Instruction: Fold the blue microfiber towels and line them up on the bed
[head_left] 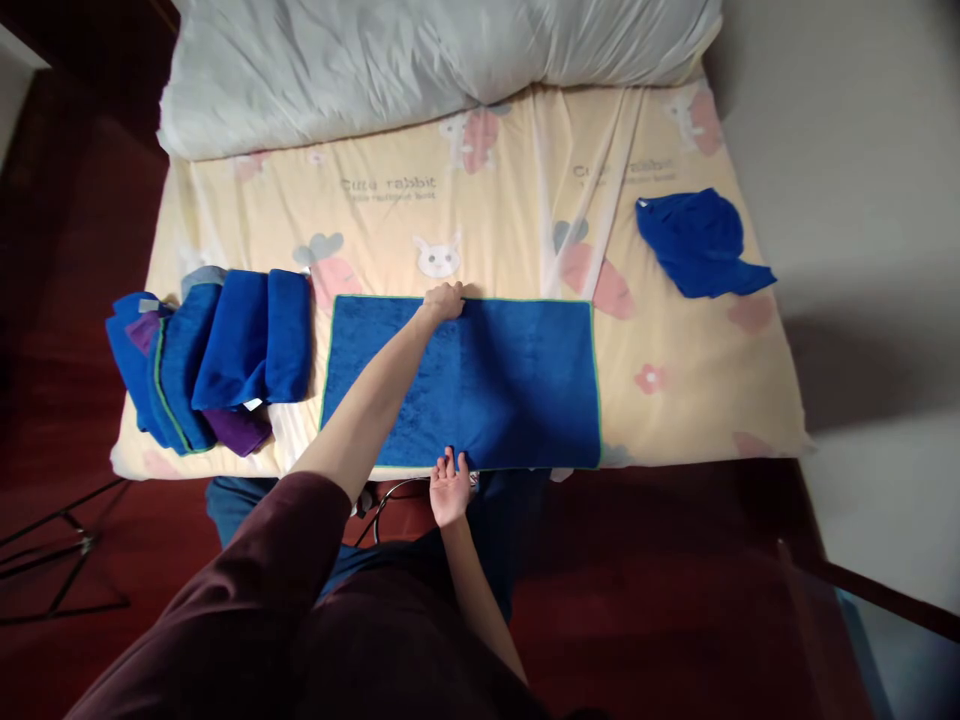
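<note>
A blue towel with a thin green edging lies spread out as a wide rectangle at the bed's near side. My left hand reaches across to the middle of its far edge, fingers closed on the cloth there. At the middle of the near edge is my right hand, palm up, its fingers stretched out and slightly apart; they overlap the edge, and I cannot tell whether they press on it. A shaded rise runs through the towel to the right of its centre line.
Folded blue towels are piled at the left, with a purple cloth underneath. A crumpled blue cloth lies at the right. A pale quilt spans the back of the rabbit-print bed sheet. A black tripod leg stands lower left.
</note>
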